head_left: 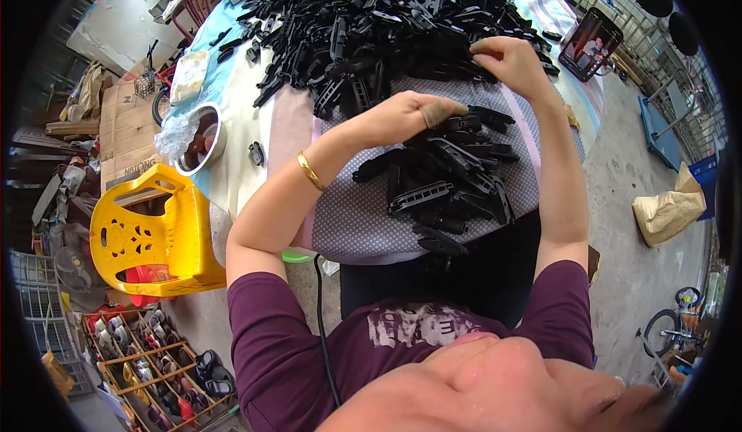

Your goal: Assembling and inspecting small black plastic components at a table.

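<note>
A large heap of long, narrow black plastic parts [340, 38], some with rows of slots, covers the far side of the table. Closer to me, a smaller pile of the same parts [456, 169] lies on a dotted grey cloth [355, 223]. My left hand [413, 117], with tan tape round a digit, is closed at the far edge of the small pile; whatever it grips is hidden. My right hand [514, 62] has its fingers pinched together at the near right edge of the heap. I cannot make out what is between them.
On the table's left stands a white bowl [217, 147] with clear plastic and brown things. A phone [590, 44] is propped at the right edge. Left of the table are a yellow plastic chair [197, 239] and a shoe rack [116, 361]; a tan sack [668, 209] sits right.
</note>
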{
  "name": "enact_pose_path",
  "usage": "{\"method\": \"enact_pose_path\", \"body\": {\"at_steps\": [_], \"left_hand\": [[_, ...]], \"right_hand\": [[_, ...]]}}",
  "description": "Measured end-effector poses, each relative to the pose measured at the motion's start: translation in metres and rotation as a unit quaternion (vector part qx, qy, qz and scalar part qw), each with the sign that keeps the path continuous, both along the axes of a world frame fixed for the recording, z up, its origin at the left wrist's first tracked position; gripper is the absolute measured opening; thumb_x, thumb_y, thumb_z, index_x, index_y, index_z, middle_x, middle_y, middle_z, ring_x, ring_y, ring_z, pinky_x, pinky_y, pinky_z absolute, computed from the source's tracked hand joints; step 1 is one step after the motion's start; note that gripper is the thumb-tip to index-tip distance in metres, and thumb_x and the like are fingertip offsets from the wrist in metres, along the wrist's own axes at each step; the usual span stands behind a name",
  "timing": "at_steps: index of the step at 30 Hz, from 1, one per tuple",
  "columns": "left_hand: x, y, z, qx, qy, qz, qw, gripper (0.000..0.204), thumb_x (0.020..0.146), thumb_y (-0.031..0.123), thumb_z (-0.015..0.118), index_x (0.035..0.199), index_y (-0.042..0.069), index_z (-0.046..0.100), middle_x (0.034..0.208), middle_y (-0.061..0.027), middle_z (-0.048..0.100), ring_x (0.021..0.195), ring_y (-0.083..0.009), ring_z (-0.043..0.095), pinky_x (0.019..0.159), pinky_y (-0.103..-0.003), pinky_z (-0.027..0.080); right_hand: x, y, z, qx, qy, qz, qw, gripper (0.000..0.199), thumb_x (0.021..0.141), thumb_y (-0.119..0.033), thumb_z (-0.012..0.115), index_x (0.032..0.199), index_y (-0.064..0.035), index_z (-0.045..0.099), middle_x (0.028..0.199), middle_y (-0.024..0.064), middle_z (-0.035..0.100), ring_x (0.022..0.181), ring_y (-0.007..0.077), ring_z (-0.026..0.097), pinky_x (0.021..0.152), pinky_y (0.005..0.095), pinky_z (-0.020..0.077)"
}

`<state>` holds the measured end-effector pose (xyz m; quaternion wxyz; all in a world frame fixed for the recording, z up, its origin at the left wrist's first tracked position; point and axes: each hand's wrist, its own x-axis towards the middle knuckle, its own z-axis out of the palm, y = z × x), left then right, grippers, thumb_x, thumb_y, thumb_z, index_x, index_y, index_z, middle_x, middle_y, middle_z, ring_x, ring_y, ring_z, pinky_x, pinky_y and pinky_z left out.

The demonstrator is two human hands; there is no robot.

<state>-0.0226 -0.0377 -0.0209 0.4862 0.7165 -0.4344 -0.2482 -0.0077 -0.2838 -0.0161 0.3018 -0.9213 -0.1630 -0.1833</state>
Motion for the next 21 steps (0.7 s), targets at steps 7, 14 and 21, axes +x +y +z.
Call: {"method": "enact_pose_path", "body": {"at_steps": [7,14,21], "left_hand": [[0.033,-0.011,-0.006,-0.005,-0.337,0.235,0.912,0.025,0.08,0.005,0.059,0.105,0.002,0.062,0.098,-0.0151,0.057,0.083,-0.0279,0.06,0.076,-0.035,0.049],[0.042,-0.026,-0.019,0.113,-0.528,0.204,0.817,0.014,0.072,0.004,0.06,0.085,0.001,0.062,0.082,-0.0119,0.06,0.08,-0.031,0.058,0.073,-0.034,0.049],[0.04,0.007,0.005,-0.166,0.163,0.258,0.938,0.022,0.09,0.01,0.054,0.109,0.001,0.056,0.085,-0.0073,0.065,0.071,-0.0121,0.061,0.062,-0.023,0.048]], "right_hand": [[-0.01,0.034,0.002,-0.196,-0.002,-0.044,0.98,0.027,0.074,-0.029,0.067,0.095,-0.0115,0.068,0.095,0.0069,0.059,0.089,0.0251,0.06,0.079,0.0341,0.0478],[-0.003,0.021,-0.002,0.009,-0.067,-0.003,0.998,0.025,0.081,-0.016,0.062,0.103,-0.0049,0.064,0.081,0.0063,0.06,0.071,0.0167,0.057,0.064,0.0269,0.046],[-0.018,0.042,0.011,0.273,0.069,0.174,0.944,0.026,0.086,-0.011,0.06,0.111,-0.0027,0.061,0.088,0.0008,0.063,0.077,0.0068,0.055,0.069,0.0203,0.0455]]}}
